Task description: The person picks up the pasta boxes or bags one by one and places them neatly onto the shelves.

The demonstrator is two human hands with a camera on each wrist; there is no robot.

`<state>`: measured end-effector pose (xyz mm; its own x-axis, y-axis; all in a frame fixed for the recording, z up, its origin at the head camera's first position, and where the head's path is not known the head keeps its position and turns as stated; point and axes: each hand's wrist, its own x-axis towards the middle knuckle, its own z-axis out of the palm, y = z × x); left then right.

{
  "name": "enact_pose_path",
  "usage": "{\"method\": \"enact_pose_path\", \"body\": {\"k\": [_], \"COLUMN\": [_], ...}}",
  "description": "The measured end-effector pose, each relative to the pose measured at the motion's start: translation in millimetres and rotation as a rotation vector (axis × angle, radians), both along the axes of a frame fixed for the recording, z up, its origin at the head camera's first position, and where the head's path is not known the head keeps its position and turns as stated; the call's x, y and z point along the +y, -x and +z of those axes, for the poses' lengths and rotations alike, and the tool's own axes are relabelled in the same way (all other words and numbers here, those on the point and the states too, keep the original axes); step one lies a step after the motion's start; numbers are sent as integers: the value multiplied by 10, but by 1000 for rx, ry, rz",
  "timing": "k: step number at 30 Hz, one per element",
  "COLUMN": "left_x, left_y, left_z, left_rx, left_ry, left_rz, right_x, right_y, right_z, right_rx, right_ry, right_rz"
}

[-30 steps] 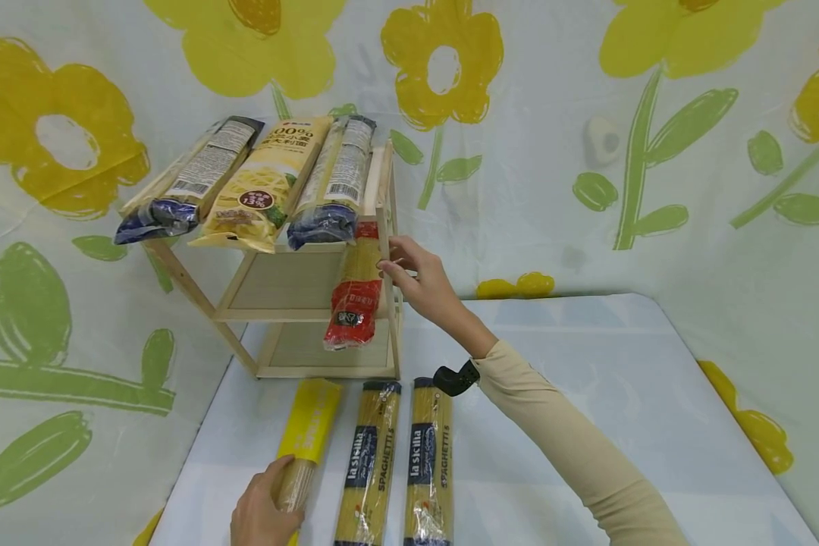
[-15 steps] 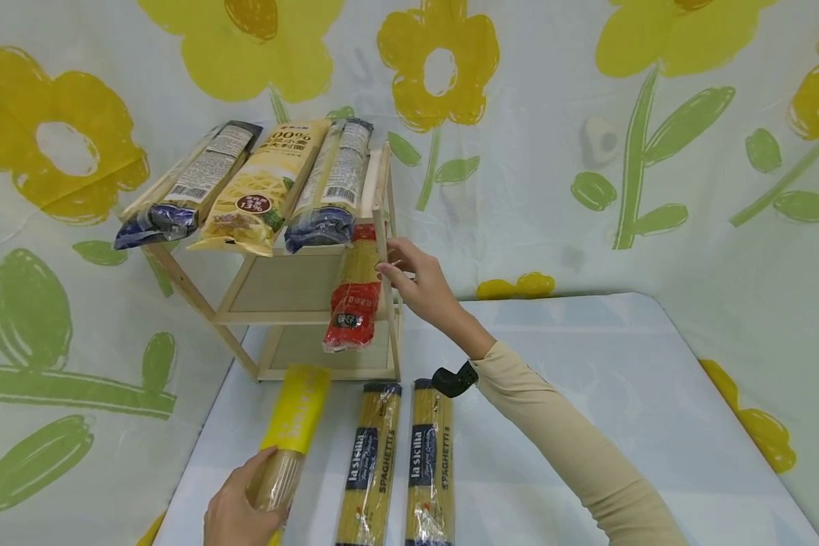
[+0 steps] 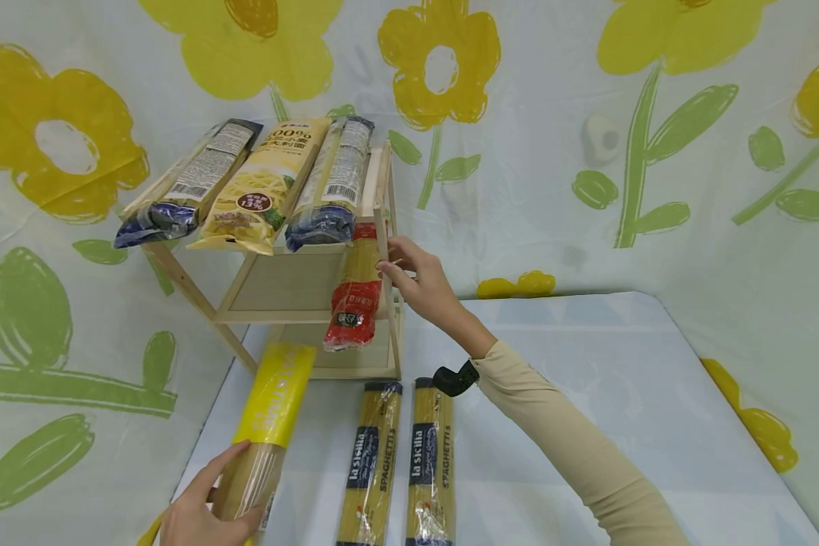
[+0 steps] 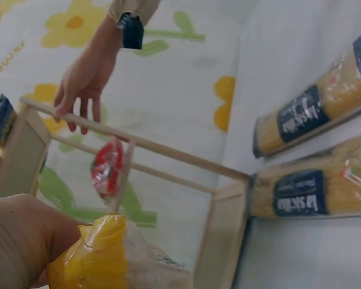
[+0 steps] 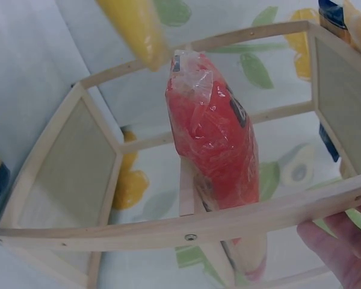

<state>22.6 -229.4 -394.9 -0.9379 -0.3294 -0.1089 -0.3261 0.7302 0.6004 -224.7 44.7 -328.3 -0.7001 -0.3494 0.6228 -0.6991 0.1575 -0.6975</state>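
Note:
My left hand (image 3: 205,500) grips a clear and yellow pack of spaghetti (image 3: 269,406), tilted and raised in front of the wooden shelf rack (image 3: 273,317). In the left wrist view, the pack's yellow end (image 4: 102,253) shows beside the thumb. With thumb and fingers, my right hand (image 3: 419,280) holds the rack's right front post; the right wrist view shows only fingers (image 5: 334,247) at that post. A red-ended pasta pack (image 3: 353,303) lies on the middle shelf near this hand, its end jutting out past the shelf's front edge.
Three pasta packs lie on the top shelf, a yellow one (image 3: 266,182) between two blue-ended ones. Two blue-labelled spaghetti packs (image 3: 370,462) (image 3: 431,462) lie side by side on the white table (image 3: 587,425), in front of the rack. A flowered cloth hangs behind.
My left hand has lifted the yellow spaghetti pack off the table and moved it left, its far end rising toward the rack. The right hand stays on the post.

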Motion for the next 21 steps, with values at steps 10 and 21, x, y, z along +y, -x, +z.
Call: {"method": "enact_pose_path", "body": {"k": [10,21], "left_x": [17,82], "left_y": [-31,245], "left_z": [262,497], "left_rx": [121,187], "left_ry": [17,-23], "left_rz": [25,26], "right_x": [-4,0], "right_y": [0,3], "right_z": [5,-2], "right_rx": [-14,-1], "right_ry": [5,6], "right_rz": [5,9]}}
